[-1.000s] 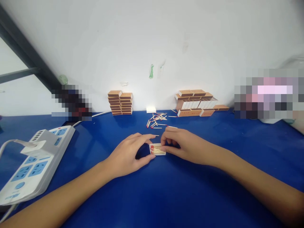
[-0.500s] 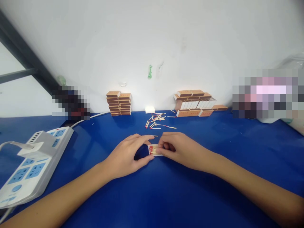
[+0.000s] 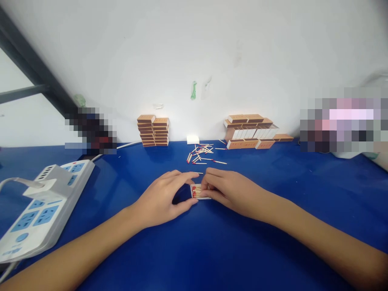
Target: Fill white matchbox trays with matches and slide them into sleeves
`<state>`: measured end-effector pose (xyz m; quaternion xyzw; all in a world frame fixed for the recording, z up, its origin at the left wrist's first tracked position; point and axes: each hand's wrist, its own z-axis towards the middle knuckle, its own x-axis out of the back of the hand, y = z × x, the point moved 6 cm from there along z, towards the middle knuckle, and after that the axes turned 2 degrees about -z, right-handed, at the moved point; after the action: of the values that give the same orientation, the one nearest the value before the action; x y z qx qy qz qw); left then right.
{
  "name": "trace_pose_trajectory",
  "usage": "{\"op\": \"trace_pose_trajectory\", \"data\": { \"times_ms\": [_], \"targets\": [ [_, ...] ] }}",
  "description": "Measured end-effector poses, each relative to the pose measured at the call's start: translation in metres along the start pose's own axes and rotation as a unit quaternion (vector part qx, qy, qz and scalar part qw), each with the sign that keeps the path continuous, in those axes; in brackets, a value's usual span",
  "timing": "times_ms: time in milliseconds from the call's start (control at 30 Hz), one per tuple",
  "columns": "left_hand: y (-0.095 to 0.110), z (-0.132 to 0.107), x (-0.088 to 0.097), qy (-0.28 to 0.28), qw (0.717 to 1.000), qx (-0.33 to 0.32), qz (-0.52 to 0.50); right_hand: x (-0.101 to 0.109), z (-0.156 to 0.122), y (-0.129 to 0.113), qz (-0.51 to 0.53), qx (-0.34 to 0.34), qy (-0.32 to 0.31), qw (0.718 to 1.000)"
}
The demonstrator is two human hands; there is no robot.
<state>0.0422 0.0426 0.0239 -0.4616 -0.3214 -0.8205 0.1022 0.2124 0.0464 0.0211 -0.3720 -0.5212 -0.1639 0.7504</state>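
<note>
A small white matchbox tray (image 3: 192, 191) lies on the blue table between my hands, with red-headed matches (image 3: 196, 191) inside, their heads to the left. My left hand (image 3: 160, 198) curves round the tray's left end, thumb on the near side and fingers at the far side. My right hand (image 3: 226, 188) is closed in a pinch over the tray's right part, its fingertips on the matchsticks; it hides that end. A loose match (image 3: 198, 173) lies just beyond the left fingertips. Farther back is a scattered pile of matches (image 3: 201, 151).
Stacked matchboxes (image 3: 153, 131) stand by the wall on the left, and more matchboxes (image 3: 250, 133) are piled on the right. A small white block (image 3: 193, 139) sits behind the loose matches. A power strip (image 3: 60, 222) with a plugged-in adapter (image 3: 50, 188) occupies the left side.
The view has shifted slightly. My right fingertips have moved a little at the matches in the tray; my left hand stays at its left end.
</note>
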Motion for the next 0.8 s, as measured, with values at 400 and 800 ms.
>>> {"op": "trace_pose_trajectory", "data": {
  "times_ms": [400,800],
  "targets": [
    [0.002,0.000,0.003,0.017,1.000,0.001,0.001,0.017,0.000,0.019,-0.030,-0.018,0.092,0.995],
    [-0.002,-0.001,0.002,0.006,1.000,0.027,-0.006,0.026,-0.004,0.097,-0.061,-0.179,0.147,0.971]
  ]
}}
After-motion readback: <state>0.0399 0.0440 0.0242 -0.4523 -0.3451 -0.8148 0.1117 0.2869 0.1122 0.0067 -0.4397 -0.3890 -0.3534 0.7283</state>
